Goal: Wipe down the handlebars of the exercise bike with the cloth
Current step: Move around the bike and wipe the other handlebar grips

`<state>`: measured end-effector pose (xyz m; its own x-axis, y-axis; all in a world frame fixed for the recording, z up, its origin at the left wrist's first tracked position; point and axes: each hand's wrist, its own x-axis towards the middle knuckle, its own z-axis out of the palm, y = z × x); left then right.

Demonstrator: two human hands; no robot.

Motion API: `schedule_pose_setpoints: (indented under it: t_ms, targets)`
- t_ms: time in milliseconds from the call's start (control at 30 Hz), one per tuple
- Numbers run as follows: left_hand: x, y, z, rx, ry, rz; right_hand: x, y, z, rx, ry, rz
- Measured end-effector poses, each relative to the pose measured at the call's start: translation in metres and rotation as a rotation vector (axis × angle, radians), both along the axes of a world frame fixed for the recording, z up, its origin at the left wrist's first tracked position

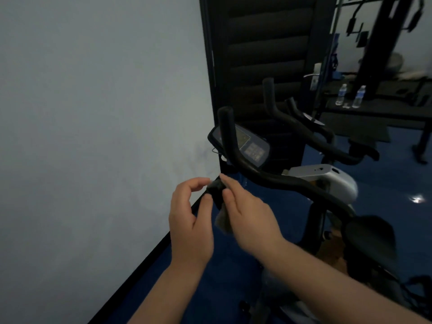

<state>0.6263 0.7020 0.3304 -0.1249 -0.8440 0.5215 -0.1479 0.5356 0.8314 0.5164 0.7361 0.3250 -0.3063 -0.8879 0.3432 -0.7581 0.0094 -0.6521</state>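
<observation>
Dim room, head view looking down. Both hands are meeting in front of the exercise bike, just left of its near handlebar. The right hand is pinching a small dark cloth, thumb and fingers closed on its bunched top, with a paler grey tail of fabric hanging below the palm. The left hand is sitting loosely curled beside it, forefinger and thumb bent toward the cloth; the thumb tip looks to be touching the fabric, though whether it is gripping cannot be told through the blur. The cloth is hanging clear of the handlebars, near the lower bend of the left bar but not on it. That bar is rising to an upright black grip in front of the console, which is tilting toward the viewer. The second grip is standing farther right. The saddle is showing at lower right. A pale wall is filling the left side; two water bottles are standing well beyond, on a dark surface.
</observation>
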Motion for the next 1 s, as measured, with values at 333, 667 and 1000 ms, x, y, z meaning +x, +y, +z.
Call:
schedule_pose_setpoints:
  t_ms: [333,667,1000]
  targets:
    - [-0.027,0.014,-0.029,-0.476,-0.358,-0.206,-0.029,0.091,-0.058,0.0,0.343,-0.118]
    - [-0.035,0.007,-0.057,-0.538,-0.561,-0.18,-0.014,0.085,-0.07,-0.045,-0.359,-0.534]
    - [-0.039,0.012,-0.061,-0.505,-0.524,-0.16,-0.04,0.061,-0.05,0.042,-0.393,-0.652]
